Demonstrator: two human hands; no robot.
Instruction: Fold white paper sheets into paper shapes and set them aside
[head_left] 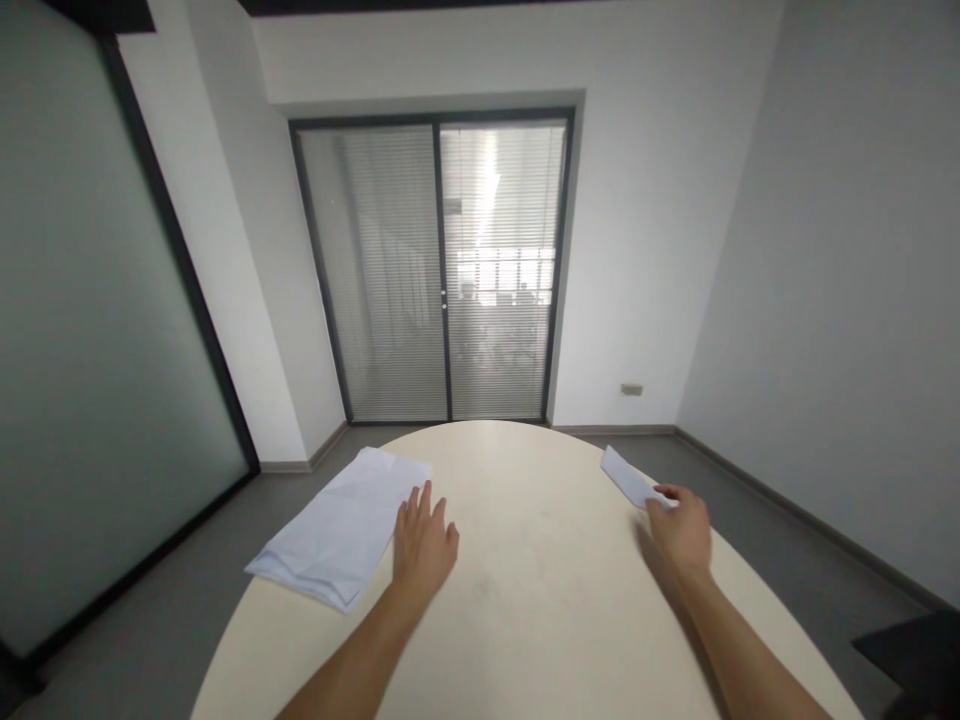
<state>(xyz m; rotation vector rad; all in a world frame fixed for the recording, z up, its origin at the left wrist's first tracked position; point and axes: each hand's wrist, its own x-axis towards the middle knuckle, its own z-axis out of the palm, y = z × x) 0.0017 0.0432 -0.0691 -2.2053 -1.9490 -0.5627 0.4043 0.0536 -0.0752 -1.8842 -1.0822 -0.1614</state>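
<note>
A stack of white paper sheets (341, 525), slightly creased, lies on the left part of the round table. My left hand (424, 538) rests at its right edge, palm down, fingers stretched out and apart. On the table's right side, a narrow folded strip of white paper (624, 476) points away toward the far left. Its near end is pinched between the thumb and fingers of my right hand (681, 528). Part of that end is hidden by the fingers.
The pale round table (517, 600) fills the lower middle, with its curved edge close to both paper items. Beyond it stand a glazed door with blinds (442, 270) and white walls. A frosted glass panel (97, 330) is at left, a dark object (919, 650) at lower right.
</note>
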